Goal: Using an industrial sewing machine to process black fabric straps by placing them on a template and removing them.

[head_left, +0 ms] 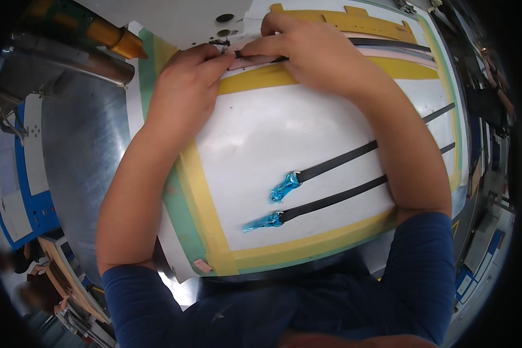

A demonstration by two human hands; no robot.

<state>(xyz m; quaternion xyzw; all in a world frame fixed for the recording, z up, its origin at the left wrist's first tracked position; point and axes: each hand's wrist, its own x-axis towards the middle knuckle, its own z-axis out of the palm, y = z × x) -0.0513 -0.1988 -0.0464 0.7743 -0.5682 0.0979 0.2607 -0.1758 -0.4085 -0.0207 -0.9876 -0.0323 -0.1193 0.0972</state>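
Observation:
My left hand [188,84] and my right hand [307,52] meet at the far side of the white work sheet [261,127]. Between their pinched fingertips is the end of a black strap [238,54]; another stretch of black strap [388,43] shows to the right, beyond my right hand. A pink strip [255,61] lies under my fingers, beside a yellow band [252,79]. Nearer to me rest two more black straps [336,162], [336,199], each with a metal ring wrapped in crinkled blue film [285,187], [265,221] at its left end. My right forearm covers parts of both.
Past my right hand lies a yellow template [365,26] with tabs. A pale machine body [197,20] with dark holes stands at the back. A metal cylinder and an orange-tipped part [124,43] jut in from the left. Yellow and green tape [200,203] borders the sheet. People sit far left.

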